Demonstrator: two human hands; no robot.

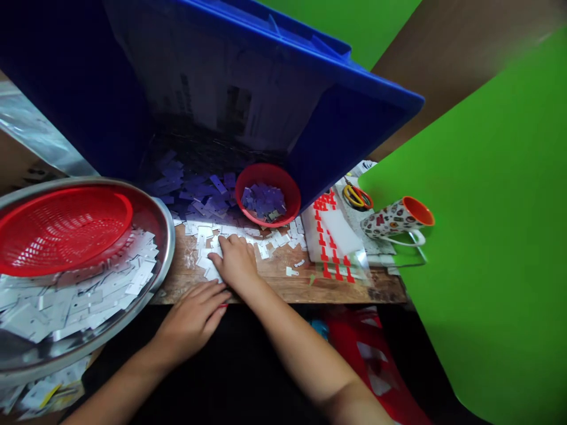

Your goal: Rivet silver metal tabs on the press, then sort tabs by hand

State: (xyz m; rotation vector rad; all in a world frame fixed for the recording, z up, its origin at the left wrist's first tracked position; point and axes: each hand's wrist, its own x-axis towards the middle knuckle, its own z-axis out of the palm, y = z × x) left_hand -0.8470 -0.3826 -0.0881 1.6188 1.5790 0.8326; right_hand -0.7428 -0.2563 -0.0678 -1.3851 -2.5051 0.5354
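My right hand (234, 260) lies palm down on a spread of small white flat pieces (208, 236) on the wooden table (283, 283), its fingers curled over them. My left hand (195, 316) rests at the table's front edge just below it, with the fingers stretched toward the right hand and nothing visible in them. A red bowl (268, 195) holding more small pieces stands just beyond the right hand.
A tilted blue crate (221, 77) looms over the back of the table. At the left a metal basin (88, 277) holds many white pieces and a red colander (57, 227). To the right lie a sheet of red stickers (330, 242), scissors (357, 198) and a patterned mug (396, 218) on its side.
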